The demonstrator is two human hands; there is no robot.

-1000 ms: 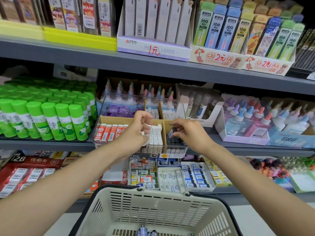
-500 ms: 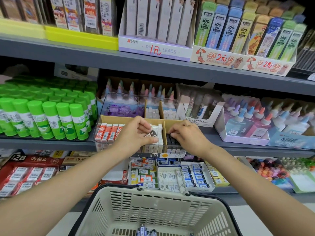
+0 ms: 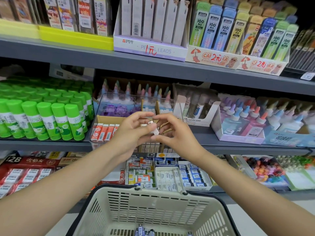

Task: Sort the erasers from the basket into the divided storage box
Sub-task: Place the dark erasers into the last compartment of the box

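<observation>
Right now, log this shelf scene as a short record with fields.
left hand: raised in front of the divided storage box, fingers curled, touching a small white eraser
right hand: meets the left; fingertips on the same eraser
who has the grip: cannot tell
box, front left section: red-sleeved erasers standing in a row
basket: below the hands; a few blue-wrapped erasers at its bottom
left of box: green glue sticks

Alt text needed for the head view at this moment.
Two hands meet over a clear divided storage box on a shop shelf, left hand and right hand both pinching a small white eraser. A beige basket sits below.
</observation>
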